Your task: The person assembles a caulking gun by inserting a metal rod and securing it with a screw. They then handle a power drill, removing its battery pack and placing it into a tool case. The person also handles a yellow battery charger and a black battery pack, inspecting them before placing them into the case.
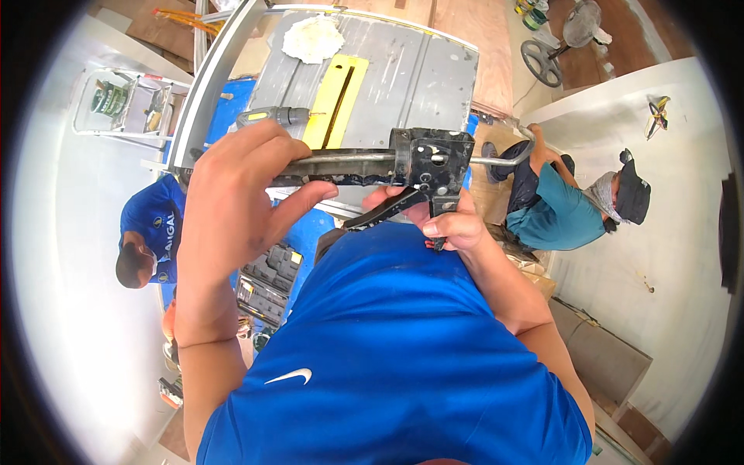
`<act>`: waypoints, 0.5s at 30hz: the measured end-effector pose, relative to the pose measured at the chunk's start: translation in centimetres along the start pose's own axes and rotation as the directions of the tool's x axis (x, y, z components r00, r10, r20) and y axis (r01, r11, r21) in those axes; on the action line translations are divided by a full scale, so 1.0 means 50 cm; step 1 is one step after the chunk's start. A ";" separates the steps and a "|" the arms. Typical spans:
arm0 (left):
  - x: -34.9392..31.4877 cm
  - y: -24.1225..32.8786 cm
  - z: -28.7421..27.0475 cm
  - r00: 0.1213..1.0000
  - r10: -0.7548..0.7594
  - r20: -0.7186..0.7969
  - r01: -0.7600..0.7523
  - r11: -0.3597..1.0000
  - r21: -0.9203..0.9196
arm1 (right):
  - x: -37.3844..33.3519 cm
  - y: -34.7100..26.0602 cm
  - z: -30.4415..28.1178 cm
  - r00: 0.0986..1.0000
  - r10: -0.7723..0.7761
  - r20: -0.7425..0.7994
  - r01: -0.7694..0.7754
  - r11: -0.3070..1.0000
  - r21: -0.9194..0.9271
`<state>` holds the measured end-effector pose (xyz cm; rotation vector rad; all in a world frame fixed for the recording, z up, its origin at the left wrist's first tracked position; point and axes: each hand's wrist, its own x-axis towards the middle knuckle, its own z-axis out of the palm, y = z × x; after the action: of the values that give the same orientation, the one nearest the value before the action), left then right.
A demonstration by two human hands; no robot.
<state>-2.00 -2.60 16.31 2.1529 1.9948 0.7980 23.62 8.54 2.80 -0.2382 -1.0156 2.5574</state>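
Note:
A black, paint-spotted caulking gun (438,164) lies level across the front of my body, its bent metal rod sticking out to the right. My left hand (232,182) is closed around the cradle at its left end, the thumb along the lower edge. With my right hand (459,226) I hold the handle, below the body of the gun; some of those fingers are hidden behind the handle and trigger. Whether a tube sits in the cradle, I cannot tell.
Ahead is a grey saw table (411,77) with a yellow slotted insert (329,105), a cordless drill (267,116) and a whitish lump (312,39). One person crouches at the right (562,205), another is at the left (151,232). An open tool case (271,283) lies below my left hand.

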 end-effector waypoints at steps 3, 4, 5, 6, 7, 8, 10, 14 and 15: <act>0.012 -0.023 0.011 1.000 0.013 0.010 -0.013 0.999 -0.051 | 0.016 0.003 -0.009 0.995 -0.089 0.041 0.092 0.993 -0.076; 0.013 -0.029 0.013 1.000 0.027 0.011 -0.026 0.998 -0.056 | 0.021 0.004 -0.009 0.994 -0.104 0.031 0.106 0.991 -0.079; 0.008 -0.035 0.015 0.999 0.036 0.006 -0.036 0.997 -0.062 | 0.024 0.008 -0.007 0.993 -0.114 0.025 0.116 0.990 -0.086; 0.005 -0.039 0.017 0.999 0.035 -0.004 -0.036 0.997 -0.069 | 0.027 0.012 -0.006 0.992 -0.123 0.022 0.124 0.988 -0.091; 0.003 -0.042 0.019 0.999 0.032 -0.015 -0.033 0.997 -0.075 | 0.028 0.022 -0.016 0.994 -0.111 0.023 0.113 0.988 -0.107; -0.005 -0.049 0.019 0.999 0.018 -0.030 -0.021 0.997 -0.078 | 0.028 0.037 -0.035 0.996 -0.089 0.031 0.092 0.988 -0.123; -0.024 -0.063 0.029 0.996 0.007 -0.092 -0.016 0.995 -0.097 | 0.030 0.045 -0.042 0.999 -0.050 0.013 0.051 0.988 -0.143; -0.073 -0.108 0.073 0.987 -0.039 -0.155 0.026 0.996 -0.085 | 0.046 0.036 0.009 0.985 -0.113 -0.127 0.061 0.932 -0.356; -0.084 -0.115 0.083 0.975 -0.021 -0.221 -0.001 0.995 -0.097 | 0.047 0.032 -0.014 0.988 -0.103 -0.111 0.055 0.927 -0.370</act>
<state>-5.38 -4.67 9.11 2.0789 2.0158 1.1545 21.24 8.88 1.14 -0.4465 -1.4156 2.2306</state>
